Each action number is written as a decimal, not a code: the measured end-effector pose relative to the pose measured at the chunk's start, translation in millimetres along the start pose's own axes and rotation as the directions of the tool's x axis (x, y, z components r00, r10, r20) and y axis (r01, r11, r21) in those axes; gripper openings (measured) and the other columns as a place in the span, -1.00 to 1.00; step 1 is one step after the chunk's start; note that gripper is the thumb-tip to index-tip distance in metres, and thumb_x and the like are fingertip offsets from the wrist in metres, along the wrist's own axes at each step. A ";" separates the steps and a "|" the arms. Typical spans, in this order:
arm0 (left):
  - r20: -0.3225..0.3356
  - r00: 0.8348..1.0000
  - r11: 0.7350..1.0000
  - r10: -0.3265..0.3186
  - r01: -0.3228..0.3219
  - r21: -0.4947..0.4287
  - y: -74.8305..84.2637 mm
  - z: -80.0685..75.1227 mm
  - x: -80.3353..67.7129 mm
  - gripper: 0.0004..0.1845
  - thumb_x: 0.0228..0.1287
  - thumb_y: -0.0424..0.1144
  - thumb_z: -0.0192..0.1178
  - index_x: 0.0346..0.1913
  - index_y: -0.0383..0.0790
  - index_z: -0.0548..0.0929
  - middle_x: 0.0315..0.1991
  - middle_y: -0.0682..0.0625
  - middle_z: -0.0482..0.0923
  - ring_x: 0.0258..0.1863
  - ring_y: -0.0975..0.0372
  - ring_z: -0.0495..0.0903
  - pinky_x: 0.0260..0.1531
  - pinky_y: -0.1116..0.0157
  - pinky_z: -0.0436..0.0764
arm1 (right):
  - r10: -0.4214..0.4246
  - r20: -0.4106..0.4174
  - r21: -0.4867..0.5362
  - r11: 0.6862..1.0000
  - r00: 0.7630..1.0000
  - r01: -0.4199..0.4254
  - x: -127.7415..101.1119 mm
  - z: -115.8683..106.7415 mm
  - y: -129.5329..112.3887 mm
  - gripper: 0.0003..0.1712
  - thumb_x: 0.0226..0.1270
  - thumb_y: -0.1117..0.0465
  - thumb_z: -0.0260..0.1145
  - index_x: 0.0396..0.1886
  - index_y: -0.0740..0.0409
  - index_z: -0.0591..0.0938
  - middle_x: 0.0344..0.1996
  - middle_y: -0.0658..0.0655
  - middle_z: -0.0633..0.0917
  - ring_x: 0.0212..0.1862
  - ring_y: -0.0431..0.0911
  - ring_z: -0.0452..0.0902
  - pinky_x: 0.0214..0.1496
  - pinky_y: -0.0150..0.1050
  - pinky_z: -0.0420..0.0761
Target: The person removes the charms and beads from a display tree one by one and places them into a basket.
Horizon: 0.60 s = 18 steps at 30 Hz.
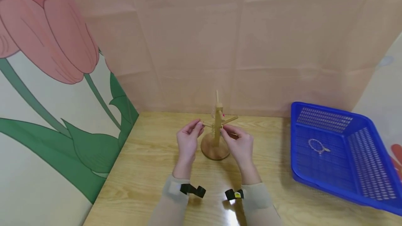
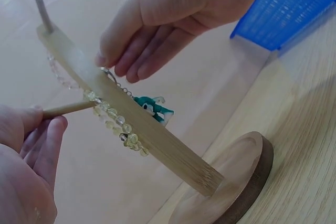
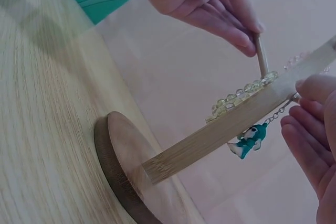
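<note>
A wooden jewelry stand (image 1: 217, 128) with a round base (image 1: 207, 147) and side pegs stands on the table. My left hand (image 1: 188, 138) pinches the outer end of a peg (image 2: 71, 109) on its left side. A bracelet of clear yellowish beads (image 2: 113, 119) hangs from this peg, against the upright. On the other side, my right hand (image 1: 240, 142) pinches the top of a keychain (image 3: 275, 114) close against the upright. From its chain dangles a teal and white figure (image 3: 249, 139). Higher up hangs a pale pink bead bracelet (image 2: 60, 74), partly hidden by the upright.
To the right stands a blue plastic basket (image 1: 295, 142) with a bracelet with a small charm (image 1: 318, 146) inside. Behind the table hangs a pinkish cloth (image 1: 194, 51); a tulip-patterned sheet (image 1: 62, 37) covers the left side.
</note>
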<state>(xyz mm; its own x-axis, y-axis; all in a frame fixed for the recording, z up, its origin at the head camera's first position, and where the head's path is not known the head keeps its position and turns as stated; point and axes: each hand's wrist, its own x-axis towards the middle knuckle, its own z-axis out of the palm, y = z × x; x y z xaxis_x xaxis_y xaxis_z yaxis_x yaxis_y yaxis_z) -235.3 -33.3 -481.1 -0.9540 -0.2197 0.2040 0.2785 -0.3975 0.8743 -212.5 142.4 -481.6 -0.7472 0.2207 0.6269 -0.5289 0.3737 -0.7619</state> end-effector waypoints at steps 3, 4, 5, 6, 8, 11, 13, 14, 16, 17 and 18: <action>0.001 1.000 1.000 0.000 0.000 -0.004 -0.2 0.0 1.0 -0.82 0.41 -0.47 0.42 -0.01 -0.51 0.80 -0.13 -0.35 0.79 -0.22 0.19 0.83 -0.09 0.25 0.84 | -0.014 0.008 -0.013 1.000 1.000 0.014 0.3 -0.4 3.7 -0.83 0.23 0.48 0.61 -0.18 0.32 0.87 -0.23 0.22 0.86 -0.20 0.12 0.83 -0.17 -0.06 0.86; 0.001 1.000 1.000 -0.001 0.001 -0.006 -0.4 -0.1 1.1 -0.82 0.41 -0.47 0.42 -0.01 -0.51 0.80 -0.15 -0.31 0.80 -0.22 0.19 0.83 -0.10 0.25 0.84 | -0.015 0.015 -0.020 1.000 1.000 0.015 0.2 -0.8 4.2 -0.84 0.24 0.45 0.61 -0.18 0.30 0.87 -0.23 0.19 0.87 -0.20 0.08 0.83 -0.16 -0.13 0.86; 0.002 1.000 1.000 -0.003 0.003 -0.010 -0.5 -0.4 1.1 -0.82 0.41 -0.48 0.41 -0.01 -0.51 0.79 -0.14 -0.34 0.79 -0.22 0.19 0.83 -0.09 0.24 0.84 | -0.013 0.021 -0.021 1.000 1.000 0.013 -0.1 -1.2 5.2 -0.84 0.26 0.44 0.61 -0.17 0.29 0.87 -0.23 0.17 0.87 -0.20 0.05 0.83 -0.16 -0.15 0.86; 0.001 1.000 1.000 -0.006 0.006 -0.011 -0.9 -0.6 1.1 -0.82 0.41 -0.48 0.42 -0.01 -0.51 0.79 -0.15 -0.32 0.80 -0.22 0.19 0.83 -0.09 0.24 0.84 | -0.007 0.025 -0.025 1.000 1.000 0.008 -0.7 -1.4 5.1 -0.85 0.26 0.43 0.61 -0.17 0.28 0.87 -0.22 0.16 0.87 -0.20 0.04 0.83 -0.16 -0.15 0.86; -0.003 1.000 1.000 -0.012 0.012 -0.014 -1.9 -1.3 0.5 -0.82 0.40 -0.48 0.42 -0.02 -0.51 0.79 -0.16 -0.28 0.81 -0.23 0.19 0.83 -0.09 0.24 0.84 | -0.001 0.034 -0.033 0.999 0.999 0.002 -1.8 -1.7 4.9 -0.85 0.27 0.41 0.61 -0.17 0.29 0.87 -0.22 0.16 0.87 -0.19 0.03 0.83 -0.16 -0.13 0.86; -0.007 1.000 1.000 -0.018 0.018 -0.021 -1.9 -1.5 -0.6 -0.83 0.40 -0.48 0.42 -0.02 -0.50 0.80 -0.13 -0.35 0.79 -0.23 0.19 0.83 -0.09 0.23 0.84 | -0.004 0.041 -0.044 0.999 0.999 0.006 -2.9 -1.0 5.6 -0.85 0.27 0.41 0.61 -0.17 0.29 0.87 -0.21 0.17 0.87 -0.20 0.06 0.83 -0.17 -0.05 0.87; -0.008 1.000 1.000 -0.019 0.018 -0.024 -0.7 -1.0 -0.6 -0.82 0.40 -0.48 0.42 -0.01 -0.50 0.80 -0.13 -0.34 0.79 -0.22 0.18 0.83 -0.08 0.22 0.84 | -0.018 0.042 -0.057 0.998 0.999 0.020 -2.4 -0.2 6.4 -0.86 0.26 0.43 0.62 -0.18 0.29 0.87 -0.22 0.18 0.87 -0.20 0.08 0.83 -0.18 -0.06 0.86; -0.006 1.000 1.000 -0.019 0.019 -0.024 0.2 -0.6 -0.4 -0.82 0.40 -0.47 0.42 -0.01 -0.50 0.80 -0.13 -0.34 0.79 -0.22 0.18 0.83 -0.07 0.22 0.84 | -0.029 0.040 -0.063 0.998 0.999 0.031 -2.0 0.4 6.8 -0.86 0.27 0.43 0.61 -0.18 0.29 0.87 -0.22 0.19 0.87 -0.21 0.09 0.83 -0.18 -0.06 0.86; -0.004 1.000 0.999 -0.017 0.017 -0.027 1.5 -0.3 -0.2 -0.82 0.41 -0.47 0.42 0.00 -0.50 0.80 -0.14 -0.30 0.80 -0.21 0.17 0.83 -0.06 0.22 0.84 | -0.040 0.039 -0.072 0.996 0.998 0.043 -1.6 1.4 7.3 -0.87 0.27 0.44 0.60 -0.19 0.30 0.87 -0.23 0.19 0.87 -0.21 0.10 0.84 -0.19 -0.07 0.86; -0.003 1.000 0.999 -0.017 0.017 -0.028 1.8 -0.6 -0.5 -0.81 0.41 -0.47 0.42 0.00 -0.50 0.79 -0.15 -0.27 0.80 -0.20 0.17 0.84 -0.06 0.21 0.84 | -0.043 0.041 -0.074 0.996 0.998 0.046 -1.9 1.9 7.5 -0.87 0.26 0.45 0.60 -0.19 0.31 0.87 -0.23 0.20 0.87 -0.21 0.10 0.83 -0.19 -0.07 0.86; -0.004 1.000 0.999 -0.018 0.018 -0.031 1.7 -1.0 -0.7 -0.81 0.41 -0.47 0.42 0.00 -0.50 0.79 -0.16 -0.24 0.81 -0.20 0.17 0.84 -0.06 0.22 0.84 | -0.043 0.043 -0.076 0.996 0.998 0.046 -2.4 2.5 7.5 -0.87 0.27 0.45 0.60 -0.20 0.30 0.87 -0.23 0.19 0.87 -0.21 0.09 0.84 -0.19 -0.09 0.86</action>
<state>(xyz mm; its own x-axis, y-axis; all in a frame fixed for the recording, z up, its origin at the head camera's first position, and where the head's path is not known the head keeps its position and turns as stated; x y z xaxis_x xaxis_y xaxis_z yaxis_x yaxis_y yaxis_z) -234.1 -34.7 -480.3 -0.9584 -0.2161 0.1867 0.2649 -0.4283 0.8639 -215.7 142.4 -489.2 -0.7406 0.1656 0.6512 -0.5304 0.4509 -0.7179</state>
